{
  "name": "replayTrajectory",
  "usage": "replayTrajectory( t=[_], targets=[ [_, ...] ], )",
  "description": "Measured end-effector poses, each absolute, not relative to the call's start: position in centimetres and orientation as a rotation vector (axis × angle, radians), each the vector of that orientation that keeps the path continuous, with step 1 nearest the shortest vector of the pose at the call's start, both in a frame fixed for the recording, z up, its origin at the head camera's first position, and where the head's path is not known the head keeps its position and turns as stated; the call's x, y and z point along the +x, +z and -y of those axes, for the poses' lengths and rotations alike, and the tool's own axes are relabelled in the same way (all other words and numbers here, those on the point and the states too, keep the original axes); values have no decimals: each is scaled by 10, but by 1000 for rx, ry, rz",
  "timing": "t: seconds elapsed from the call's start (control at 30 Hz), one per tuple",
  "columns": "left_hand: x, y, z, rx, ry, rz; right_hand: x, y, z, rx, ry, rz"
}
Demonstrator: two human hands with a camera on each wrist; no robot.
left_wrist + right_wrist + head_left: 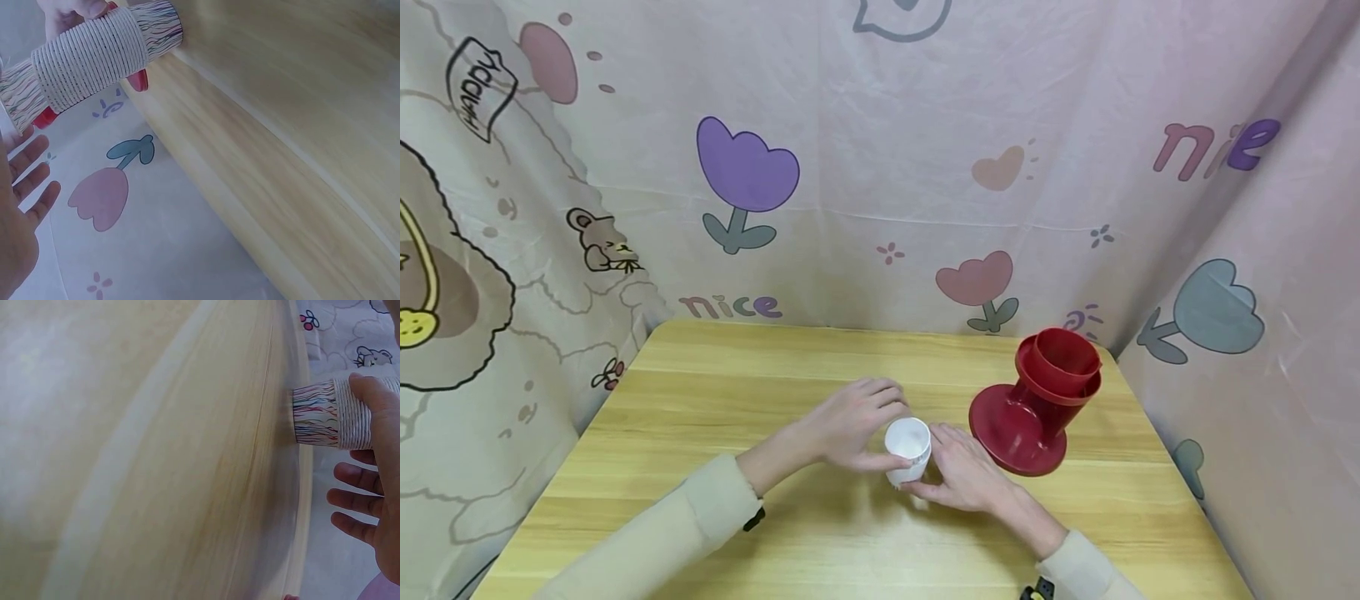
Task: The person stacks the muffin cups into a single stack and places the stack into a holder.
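A stack of nested paper cups point(910, 475) stands upright on the table between my hands; coloured wavy lines mark its walls. In the left wrist view, one paper cup point(20, 94) rises out of the stack's top, above the band of packed rims point(90, 61). My left hand point(857, 423) pinches this upper cup near its rim, thumb on the near side; its other fingers point(39, 203) are spread. Lower down, my right hand point(966, 473) holds the stack, its thumb point(370, 392) across the rims. Its remaining fingers point(356, 501) extend away from the cups.
A red plastic stand point(1018, 429) with a round base and wide tube sits right of my right hand, a second red ring-like part point(1067, 360) in its mouth. The wooden table point(730, 367) meets a printed curtain point(865, 167) at the back and sides.
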State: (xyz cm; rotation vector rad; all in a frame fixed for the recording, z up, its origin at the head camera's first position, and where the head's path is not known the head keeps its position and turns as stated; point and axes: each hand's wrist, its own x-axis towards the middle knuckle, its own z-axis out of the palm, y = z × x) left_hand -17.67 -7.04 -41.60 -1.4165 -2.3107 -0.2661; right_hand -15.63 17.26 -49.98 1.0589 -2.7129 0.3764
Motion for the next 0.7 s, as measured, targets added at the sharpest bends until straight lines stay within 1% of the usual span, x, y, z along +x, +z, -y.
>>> replayTrajectory(
  t=[0.7],
  targets=[
    [-181, -436, 61, -1416, -285, 2279, -156, -500, -173, 1064, 402, 2724]
  ],
)
